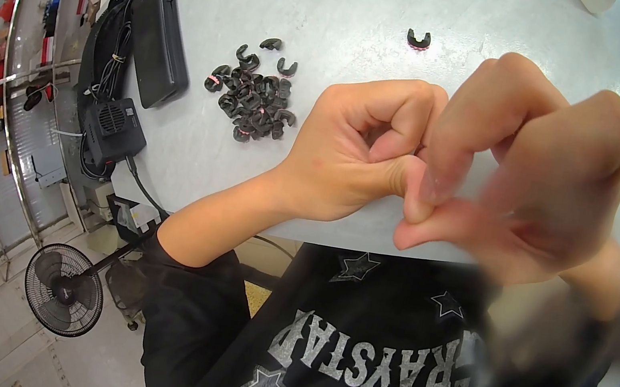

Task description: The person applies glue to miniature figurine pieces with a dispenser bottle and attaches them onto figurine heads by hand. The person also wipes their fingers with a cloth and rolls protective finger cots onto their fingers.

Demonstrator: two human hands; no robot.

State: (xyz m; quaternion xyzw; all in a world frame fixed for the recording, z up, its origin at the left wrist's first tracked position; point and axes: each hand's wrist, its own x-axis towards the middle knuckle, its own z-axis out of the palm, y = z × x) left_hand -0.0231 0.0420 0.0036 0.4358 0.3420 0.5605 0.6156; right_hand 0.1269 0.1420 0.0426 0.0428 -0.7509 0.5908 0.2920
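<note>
My left hand (361,149) is closed, thumb pressed against its curled fingers. Beside it and touching it at the fingertips is my right hand (537,165), also closed in a pinch and partly smeared by blur. Whatever sits between the fingertips is hidden. To the left of my left hand lies a loose pile of small black C-shaped pieces (251,103), a few with pink-red marks. A single black U-shaped piece (418,41) with a reddish lower edge rests on the table beyond my hands.
The pale grey table (340,4) extends in front of me. On its left are a flat black box (158,44), bundled black cables (112,53) and a black power adapter (116,126). A black fan (64,290) stands at lower left, near metal racks (13,171).
</note>
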